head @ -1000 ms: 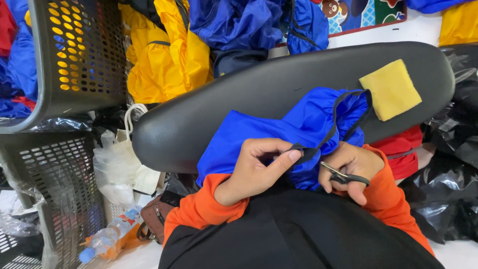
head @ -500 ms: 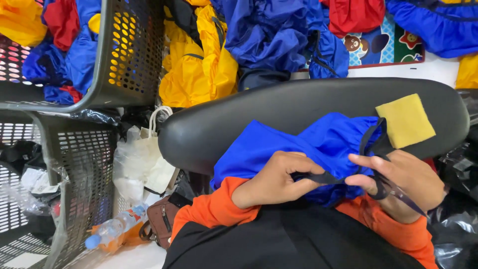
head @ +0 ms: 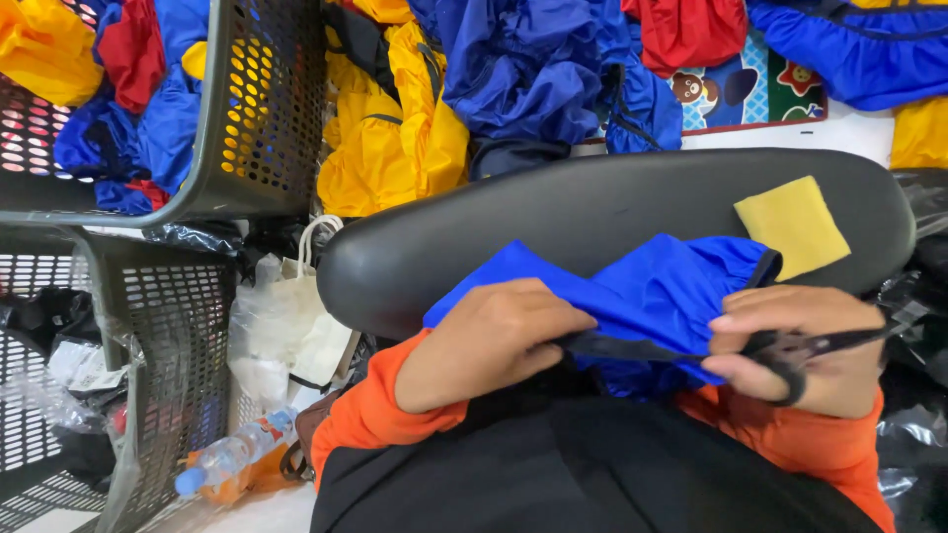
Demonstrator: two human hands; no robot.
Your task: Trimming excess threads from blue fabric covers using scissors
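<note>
Basically, everything sat around the black padded seat (head: 592, 212) that ran across the middle of the view. Blue fabric piece (head: 632, 291) lay bunched on the near edge of the seat, over the person's lap. Left hand (head: 494, 341) was closed on the fabric's near-left part, fingers curled over it, pinching a black strap (head: 632, 347) that ran out to the right from under the knuckles. Right hand (head: 810, 345) sat at the near-right end of the seat, fingers through the loops of small black scissors (head: 800, 350), closed around the handles. Blades pointed right, past the hand; couldn't tell whether they were open or shut. Strap ended at the right hand, touching the scissors area.

Yellow square pad (head: 793, 225) lay flat on the right part of the seat, just beyond the blue fabric, apart from both hands.

Left of the seat: grey perforated basket (head: 257, 118) holding blue, red and yellow cloth, a second grey basket (head: 158, 336) below it. White bag (head: 286, 326) hung just off the seat's left end; plastic bottle (head: 232, 456) lay on the floor below that.

Beyond the seat: heap of yellow garments (head: 385, 148) and blue garments (head: 543, 69), a red one (head: 691, 30) further right.
</note>
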